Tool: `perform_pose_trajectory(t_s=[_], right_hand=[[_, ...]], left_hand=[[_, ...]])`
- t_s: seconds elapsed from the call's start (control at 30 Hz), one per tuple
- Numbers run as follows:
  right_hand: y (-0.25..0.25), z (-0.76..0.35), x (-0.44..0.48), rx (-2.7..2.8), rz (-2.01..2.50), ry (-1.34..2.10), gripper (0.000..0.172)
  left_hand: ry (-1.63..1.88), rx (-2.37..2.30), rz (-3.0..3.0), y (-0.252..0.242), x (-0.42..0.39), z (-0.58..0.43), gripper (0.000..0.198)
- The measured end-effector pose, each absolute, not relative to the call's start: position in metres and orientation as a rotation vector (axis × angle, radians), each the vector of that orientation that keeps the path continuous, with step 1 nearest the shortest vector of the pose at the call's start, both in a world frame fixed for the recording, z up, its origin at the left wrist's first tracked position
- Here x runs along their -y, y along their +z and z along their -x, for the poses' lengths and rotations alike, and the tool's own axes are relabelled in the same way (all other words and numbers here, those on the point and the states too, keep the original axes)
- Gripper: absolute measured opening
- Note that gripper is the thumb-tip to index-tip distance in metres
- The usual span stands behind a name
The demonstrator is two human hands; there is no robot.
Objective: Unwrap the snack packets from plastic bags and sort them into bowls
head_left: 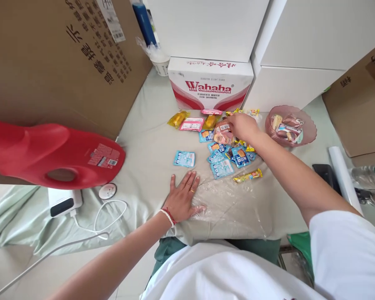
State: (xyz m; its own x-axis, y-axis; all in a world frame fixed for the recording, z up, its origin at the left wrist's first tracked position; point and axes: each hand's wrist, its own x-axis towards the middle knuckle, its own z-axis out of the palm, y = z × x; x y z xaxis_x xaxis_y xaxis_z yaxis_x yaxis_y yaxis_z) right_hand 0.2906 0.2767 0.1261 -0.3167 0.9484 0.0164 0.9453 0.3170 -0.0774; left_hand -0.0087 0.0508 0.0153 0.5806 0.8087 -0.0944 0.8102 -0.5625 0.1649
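One clear plastic sheet (234, 208) covered the near table edge; approx. two dozen snack packets (220, 160) lay scattered at its far side, w/ a pink bowl (309, 133) to their right. Your left hand (183, 200) lay flat on the sheet, fingers spread. Your right hand (242, 127) was on a pink packet (222, 136) at the pile's far end, fingers bunched; pinching or not, can't tell. Packet prob. light, crinkly, slick: grip a sealed edge.

Stacked cartons (50, 62) and boxed water (210, 83) suggest a storeroom.

White T-shirt (237, 271), red-and-white wrist bracelets (169, 216), gold ring (192, 191).
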Motion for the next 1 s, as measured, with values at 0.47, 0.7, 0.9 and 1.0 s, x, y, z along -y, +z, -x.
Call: perform_pose_trajectory(t_s=[0.47,0.7,0.9,1.0], right_hand=[[0.100,-0.177,-0.364,2.567,1.762,0.102,0.040],[0.080,-0.131,-0.341,2.765,1.723,0.235,0.053],[0.108,-0.158,-0.343,2.789,1.704,0.219,0.036],[0.132,-0.195,-0.360,2.637,1.719,0.063,0.041]], left_hand=[[-0.050,-1.335,-2.626,0.013,-0.051,0.013,0.109],[-0.047,-1.330,-2.669,0.013,-0.051,0.013,0.103],[-0.005,-1.334,-2.640,0.012,-0.051,0.014,0.104],[0.010,-1.322,-2.630,0.012,-0.050,0.014,0.101]])
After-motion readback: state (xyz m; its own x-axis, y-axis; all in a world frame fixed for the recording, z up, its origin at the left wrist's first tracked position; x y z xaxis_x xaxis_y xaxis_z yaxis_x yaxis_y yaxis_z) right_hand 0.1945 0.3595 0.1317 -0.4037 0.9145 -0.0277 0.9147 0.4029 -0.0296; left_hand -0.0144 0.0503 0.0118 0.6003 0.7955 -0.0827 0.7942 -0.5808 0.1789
